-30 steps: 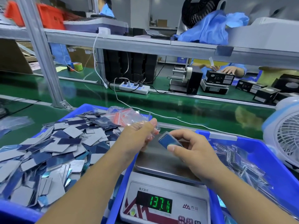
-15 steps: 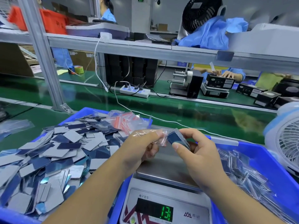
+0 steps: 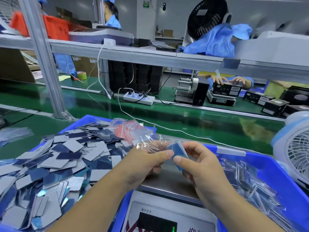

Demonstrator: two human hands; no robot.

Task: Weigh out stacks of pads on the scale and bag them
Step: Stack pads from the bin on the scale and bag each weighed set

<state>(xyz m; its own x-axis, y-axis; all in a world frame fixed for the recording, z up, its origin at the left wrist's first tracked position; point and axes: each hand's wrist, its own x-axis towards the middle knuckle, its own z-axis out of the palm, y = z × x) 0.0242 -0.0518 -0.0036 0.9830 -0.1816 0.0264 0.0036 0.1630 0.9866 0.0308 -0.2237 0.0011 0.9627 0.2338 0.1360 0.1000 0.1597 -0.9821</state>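
Pinching a stack of pads (image 3: pixel 178 152), the right hand (image 3: pixel 203 166) meets the left hand (image 3: pixel 143 162) (gripping a clear bag (image 3: pixel 150 144)) above the scale (image 3: pixel 168 183).

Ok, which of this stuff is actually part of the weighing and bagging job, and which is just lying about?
Part of the job:
stack of pads in right hand
clear bag in left hand
scale
bin of loose pads
bin of filled bags

Lying about:
power strip
white fan
tape rolls
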